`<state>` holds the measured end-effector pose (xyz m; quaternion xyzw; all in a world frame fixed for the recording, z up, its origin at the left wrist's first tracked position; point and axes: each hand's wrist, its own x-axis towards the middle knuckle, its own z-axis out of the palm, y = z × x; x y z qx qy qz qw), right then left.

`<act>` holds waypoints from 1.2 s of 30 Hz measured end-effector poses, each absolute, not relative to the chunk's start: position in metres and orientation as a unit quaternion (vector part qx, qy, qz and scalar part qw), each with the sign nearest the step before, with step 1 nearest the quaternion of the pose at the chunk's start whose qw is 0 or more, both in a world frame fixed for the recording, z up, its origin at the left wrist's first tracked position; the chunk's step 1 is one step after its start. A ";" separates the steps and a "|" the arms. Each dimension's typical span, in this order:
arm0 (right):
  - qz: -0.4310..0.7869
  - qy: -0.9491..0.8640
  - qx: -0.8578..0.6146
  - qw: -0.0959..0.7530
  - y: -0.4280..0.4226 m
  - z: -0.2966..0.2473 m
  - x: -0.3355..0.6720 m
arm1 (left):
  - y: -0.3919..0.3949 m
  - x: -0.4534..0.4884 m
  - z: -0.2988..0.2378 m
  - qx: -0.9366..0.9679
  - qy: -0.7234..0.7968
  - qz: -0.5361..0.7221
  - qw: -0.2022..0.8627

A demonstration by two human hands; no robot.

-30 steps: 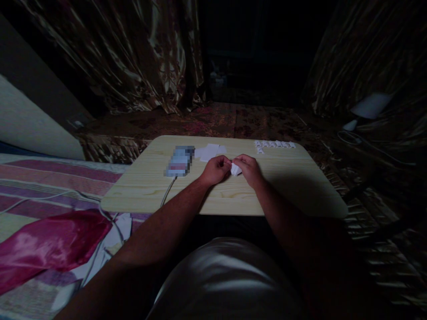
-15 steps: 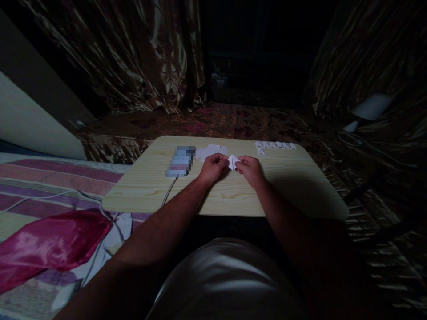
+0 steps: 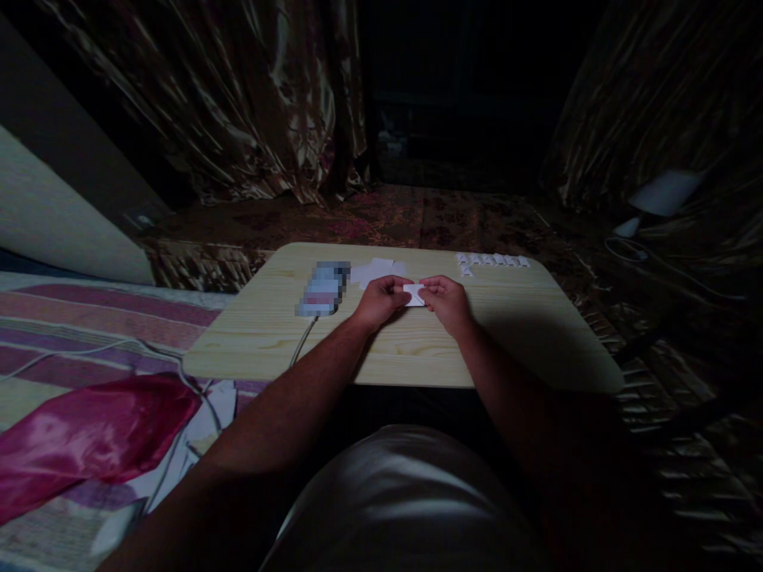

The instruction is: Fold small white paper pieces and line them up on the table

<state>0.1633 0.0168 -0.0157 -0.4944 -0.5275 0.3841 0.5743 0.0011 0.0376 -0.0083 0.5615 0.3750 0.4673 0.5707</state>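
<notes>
A small folded piece of white paper (image 3: 414, 295) is pinched between my two hands over the middle of the wooden table (image 3: 250, 334). My left hand (image 3: 381, 300) grips its left side, thumb in front. On its right side my right hand (image 3: 445, 300) holds it the same way, with the fingertips partly hidden behind the paper. Just beyond my left hand lie loose white paper sheets (image 3: 375, 271). Several small folded paper pieces (image 3: 487, 260) stand in a row at the table's far right, with one more folded piece (image 3: 466, 271) in front of the row.
Left of the papers lies a phone (image 3: 325, 287), its screen blurred out, with a cable (image 3: 303, 338) running off the near edge. A striped bedspread (image 3: 107, 318) with a shiny pink cloth (image 3: 101, 437) is at left. A white lamp (image 3: 666, 193) stands at right.
The paper in my hands has turned from a pointed diamond outline into a flatter, roughly rectangular one. My right hand's fingers have risen to its upper edge. Everything else is unchanged.
</notes>
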 end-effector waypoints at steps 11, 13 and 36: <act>0.373 -0.526 -0.491 0.585 0.020 -0.021 0.164 | 0.034 0.000 -0.009 0.615 0.409 0.429 0.521; 0.370 -0.528 -0.491 0.586 0.020 -0.021 0.163 | 0.034 0.000 -0.009 0.618 0.412 0.428 0.515; 0.307 -0.540 -0.508 0.597 0.023 -0.025 0.166 | 0.034 0.005 -0.004 0.510 0.418 0.506 0.556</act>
